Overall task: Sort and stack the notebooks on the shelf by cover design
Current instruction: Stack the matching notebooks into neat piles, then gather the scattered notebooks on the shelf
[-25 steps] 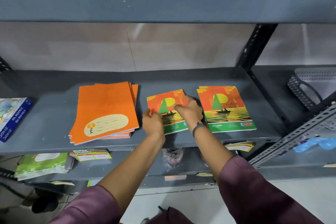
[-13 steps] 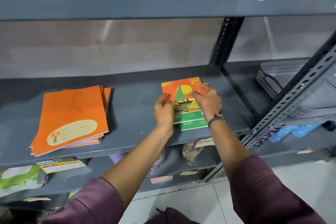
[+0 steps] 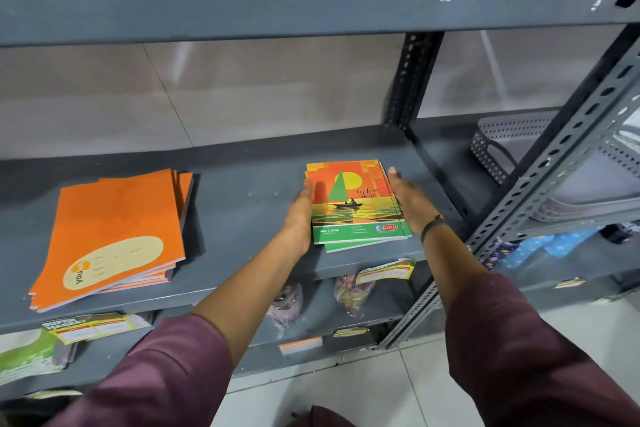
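Note:
A stack of sailboat-cover notebooks (image 3: pixel 356 204), orange and green with a yellow sun, lies on the right part of the grey middle shelf (image 3: pixel 249 191). My left hand (image 3: pixel 299 218) presses flat against the stack's left edge. My right hand (image 3: pixel 408 201) presses flat against its right edge, so the stack is clamped between both palms. The lower notebooks stick out slightly at the front. A separate stack of plain orange notebooks (image 3: pixel 114 232) with a cream label lies fanned at the shelf's left.
A slotted grey upright (image 3: pixel 554 163) crosses diagonally to the right of the stack, and a black post stands behind it. A perforated grey basket (image 3: pixel 502 142) sits on the neighbouring shelf. Price tags (image 3: pixel 386 272) hang from the shelf edge; wrapped packets (image 3: pixel 349 291) lie below.
The loose sailboat notebook was carried right and laid on the sailboat stack. Both hands moved from gripping it to pressing the stack's sides. The view shifted right.

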